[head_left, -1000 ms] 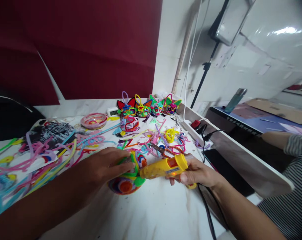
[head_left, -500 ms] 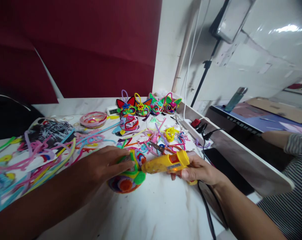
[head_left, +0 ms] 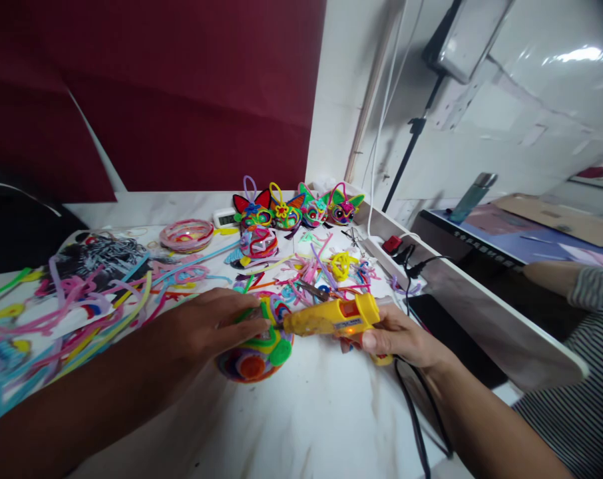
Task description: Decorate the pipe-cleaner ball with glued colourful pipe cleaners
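A round ornament (head_left: 255,362) of coiled, many-coloured pipe cleaners rests near the middle of the white table. My left hand (head_left: 219,326) grips it from the left, fingers over its top. On the right, my right hand (head_left: 391,336) is wrapped round the handle of a yellow glue gun (head_left: 326,318). Its nozzle points left and meets or nearly meets the ornament's green and yellow part; the exact contact is too small to tell. A small orange light glows on the gun, and a black cable trails from it.
Behind stand several finished cat-faced ornaments (head_left: 286,211) and a pink coiled ring (head_left: 186,235). Loose pipe cleaners (head_left: 102,313) cover the left. Pliers (head_left: 311,291) lie beyond the gun. To the right are a power strip (head_left: 386,259), a black phone-like slab (head_left: 456,339) and a person's striped sleeve (head_left: 594,288).
The glue gun's nozzle and body have shifted slightly upward beside the ornament. My left hand keeps its hold, nearly unmoved. The camera view has shifted a little.
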Demonstrator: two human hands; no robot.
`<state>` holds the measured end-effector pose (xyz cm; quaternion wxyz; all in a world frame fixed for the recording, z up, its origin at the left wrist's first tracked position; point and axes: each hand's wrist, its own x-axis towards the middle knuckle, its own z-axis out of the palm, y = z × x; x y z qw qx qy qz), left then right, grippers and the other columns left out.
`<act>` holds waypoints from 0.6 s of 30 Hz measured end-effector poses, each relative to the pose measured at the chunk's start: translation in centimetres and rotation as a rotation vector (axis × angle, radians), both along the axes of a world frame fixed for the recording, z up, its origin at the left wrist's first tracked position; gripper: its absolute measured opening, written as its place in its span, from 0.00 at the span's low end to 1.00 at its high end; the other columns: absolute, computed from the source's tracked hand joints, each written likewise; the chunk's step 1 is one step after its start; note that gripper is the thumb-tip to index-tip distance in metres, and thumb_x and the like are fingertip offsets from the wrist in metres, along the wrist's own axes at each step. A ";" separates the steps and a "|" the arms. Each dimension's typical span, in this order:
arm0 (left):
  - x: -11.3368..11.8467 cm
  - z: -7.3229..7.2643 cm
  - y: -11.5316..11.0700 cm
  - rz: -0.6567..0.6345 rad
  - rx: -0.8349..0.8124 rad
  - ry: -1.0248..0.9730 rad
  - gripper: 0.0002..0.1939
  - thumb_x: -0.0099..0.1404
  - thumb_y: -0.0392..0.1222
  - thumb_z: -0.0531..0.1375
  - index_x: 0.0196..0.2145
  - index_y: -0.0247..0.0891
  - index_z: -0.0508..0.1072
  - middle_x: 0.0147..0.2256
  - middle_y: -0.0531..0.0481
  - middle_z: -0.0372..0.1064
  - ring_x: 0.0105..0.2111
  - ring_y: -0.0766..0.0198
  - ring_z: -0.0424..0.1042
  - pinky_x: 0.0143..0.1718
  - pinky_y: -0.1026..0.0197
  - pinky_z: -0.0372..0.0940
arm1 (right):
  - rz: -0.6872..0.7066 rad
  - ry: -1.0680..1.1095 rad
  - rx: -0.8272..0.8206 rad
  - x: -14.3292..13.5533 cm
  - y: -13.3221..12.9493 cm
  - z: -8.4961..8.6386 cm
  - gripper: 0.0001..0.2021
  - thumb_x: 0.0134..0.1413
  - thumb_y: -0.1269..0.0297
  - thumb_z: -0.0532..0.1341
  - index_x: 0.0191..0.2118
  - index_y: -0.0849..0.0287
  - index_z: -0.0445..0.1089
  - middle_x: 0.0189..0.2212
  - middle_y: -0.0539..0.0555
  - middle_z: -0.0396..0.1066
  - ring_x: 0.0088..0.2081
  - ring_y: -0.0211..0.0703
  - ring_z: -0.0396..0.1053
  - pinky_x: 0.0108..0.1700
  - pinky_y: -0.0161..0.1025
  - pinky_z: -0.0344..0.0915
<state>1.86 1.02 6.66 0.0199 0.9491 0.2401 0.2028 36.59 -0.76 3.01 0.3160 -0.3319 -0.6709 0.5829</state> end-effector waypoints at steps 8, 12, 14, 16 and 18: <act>0.2 0.5 0.0 -0.032 0.148 0.057 0.23 0.71 0.33 0.47 0.57 0.45 0.73 0.56 0.47 0.73 0.53 0.57 0.74 0.53 0.59 0.71 | 0.013 0.021 -0.024 0.2 0.0 -0.2 0.28 0.52 0.39 0.69 0.42 0.63 0.81 0.33 0.56 0.76 0.33 0.41 0.70 0.34 0.35 0.66; 0.3 0.7 0.0 -0.034 0.144 0.051 0.22 0.70 0.33 0.49 0.55 0.43 0.75 0.56 0.47 0.74 0.52 0.57 0.75 0.54 0.60 0.71 | 0.021 0.027 -0.030 0.5 0.0 -0.7 0.27 0.52 0.40 0.69 0.42 0.62 0.80 0.31 0.55 0.75 0.32 0.40 0.69 0.35 0.37 0.68; 0.3 0.6 0.0 -0.045 0.139 0.038 0.22 0.70 0.33 0.50 0.55 0.42 0.75 0.56 0.46 0.74 0.53 0.56 0.75 0.55 0.59 0.71 | 0.028 0.021 -0.034 0.6 -0.1 -0.8 0.26 0.53 0.40 0.69 0.41 0.62 0.80 0.31 0.54 0.74 0.31 0.40 0.68 0.36 0.37 0.68; 0.2 0.5 -0.1 -0.038 0.125 0.032 0.23 0.70 0.33 0.50 0.56 0.43 0.75 0.57 0.48 0.73 0.54 0.56 0.74 0.55 0.59 0.70 | 0.031 0.015 -0.041 0.6 -0.2 -0.6 0.26 0.53 0.41 0.69 0.41 0.63 0.80 0.31 0.55 0.74 0.32 0.41 0.68 0.36 0.36 0.68; 0.0 0.4 -0.2 -0.018 0.107 0.038 0.24 0.70 0.32 0.48 0.57 0.45 0.74 0.58 0.50 0.72 0.55 0.57 0.73 0.56 0.58 0.70 | 0.035 0.007 -0.034 0.6 -0.3 -0.4 0.26 0.53 0.41 0.69 0.41 0.63 0.80 0.32 0.56 0.74 0.33 0.41 0.69 0.35 0.36 0.67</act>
